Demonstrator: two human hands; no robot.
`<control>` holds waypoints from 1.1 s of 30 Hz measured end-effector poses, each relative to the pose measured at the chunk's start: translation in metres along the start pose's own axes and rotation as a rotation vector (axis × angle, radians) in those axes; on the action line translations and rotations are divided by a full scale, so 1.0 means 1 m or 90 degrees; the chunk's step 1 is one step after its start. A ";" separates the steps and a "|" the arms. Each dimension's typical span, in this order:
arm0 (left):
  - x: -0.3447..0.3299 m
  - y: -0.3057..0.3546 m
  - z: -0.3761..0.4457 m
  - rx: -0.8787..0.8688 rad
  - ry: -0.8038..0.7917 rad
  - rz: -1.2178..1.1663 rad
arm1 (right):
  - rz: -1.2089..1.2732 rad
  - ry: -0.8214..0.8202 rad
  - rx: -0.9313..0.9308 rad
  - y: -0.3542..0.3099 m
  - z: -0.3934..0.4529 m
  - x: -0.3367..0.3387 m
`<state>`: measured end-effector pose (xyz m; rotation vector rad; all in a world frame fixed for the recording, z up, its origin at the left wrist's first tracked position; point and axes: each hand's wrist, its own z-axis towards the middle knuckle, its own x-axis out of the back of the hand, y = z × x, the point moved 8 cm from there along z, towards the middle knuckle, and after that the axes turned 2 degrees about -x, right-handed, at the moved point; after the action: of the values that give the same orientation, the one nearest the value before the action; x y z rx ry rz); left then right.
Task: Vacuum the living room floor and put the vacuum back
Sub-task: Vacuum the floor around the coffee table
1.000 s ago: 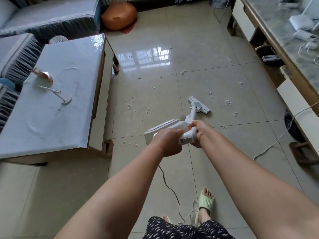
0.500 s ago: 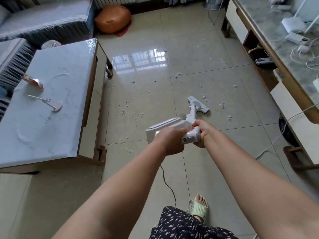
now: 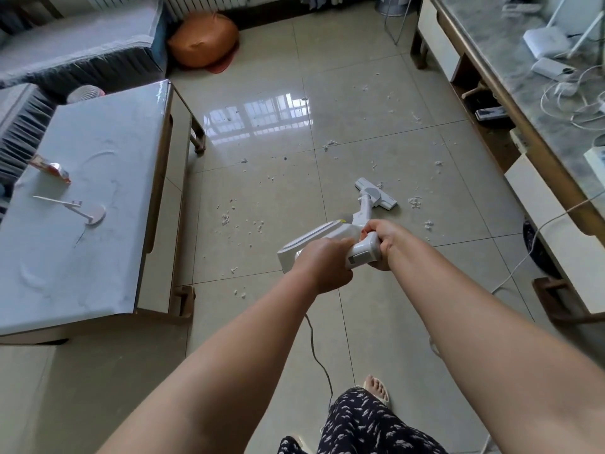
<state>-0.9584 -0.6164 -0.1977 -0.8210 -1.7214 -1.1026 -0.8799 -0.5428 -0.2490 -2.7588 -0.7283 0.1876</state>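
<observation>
Fingers of the right hand (image 3: 381, 245) curl tightly round the rear grip of the white vacuum (image 3: 330, 239), the thumb lying along its top near an orange spot, so nothing of the palm shows; fingers of the left hand (image 3: 322, 265) are also wrapped under the body of the machine just in front of that grip, knuckles up, and how far they reach round the underside cannot be told. Both forearms run up from the lower corners of the frame and meet at the vacuum a little right of centre. From the hands the short white tube slopes away and down to the floor head (image 3: 376, 198), which lies flat on the beige tiled floor (image 3: 262, 191) above and right of the hands. White scraps of debris (image 3: 415, 202) sit just beside the head on its right, and more lie scattered to the left and further up the tiles. A dark cord (image 3: 316, 352) hangs from below the left hand toward the bottom edge, past a patterned trouser leg (image 3: 360, 424) and a sandalled foot (image 3: 376, 388). A grey-topped coffee table (image 3: 82, 240) fills the left side, an orange cushion (image 3: 203, 39) lies at upper centre-left, and a long cabinet (image 3: 530, 142) with white cables runs down the right edge
</observation>
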 end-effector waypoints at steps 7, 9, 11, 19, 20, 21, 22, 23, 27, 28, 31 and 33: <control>-0.002 0.011 0.023 0.006 0.018 -0.012 | -0.029 0.001 0.006 -0.022 0.009 0.015; -0.002 0.012 0.029 0.007 0.021 -0.010 | -0.030 0.000 0.010 -0.028 0.011 0.018; -0.002 0.015 0.035 0.008 0.019 -0.009 | -0.035 -0.001 0.011 -0.033 0.014 0.021; -0.011 0.029 0.058 0.022 -0.002 -0.041 | -0.050 0.007 0.029 -0.055 0.033 0.041; -0.011 0.030 0.061 0.023 -0.004 -0.044 | -0.056 0.009 0.033 -0.058 0.035 0.043; -0.011 0.032 0.064 0.024 -0.005 -0.047 | -0.062 0.011 0.035 -0.062 0.038 0.045; -0.011 0.033 0.067 0.026 -0.006 -0.052 | -0.065 0.012 0.035 -0.065 0.040 0.047; -0.010 0.034 0.070 0.029 -0.006 -0.054 | -0.068 0.013 0.036 -0.068 0.042 0.048; -0.011 0.036 0.074 0.036 -0.010 -0.053 | -0.032 0.002 0.029 -0.071 0.048 0.049; -0.012 0.034 0.073 0.041 -0.011 -0.055 | -0.021 -0.003 0.025 -0.069 0.050 0.049; -0.016 0.028 0.065 0.054 -0.012 -0.060 | -0.009 -0.031 0.009 -0.058 0.054 0.042; -0.018 0.023 0.056 0.060 -0.008 -0.066 | 0.018 -0.046 0.003 -0.049 0.055 0.036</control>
<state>-0.9504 -0.5570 -0.2181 -0.6891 -1.8296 -1.0776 -0.8823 -0.4714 -0.2888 -2.7722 -0.7068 0.2961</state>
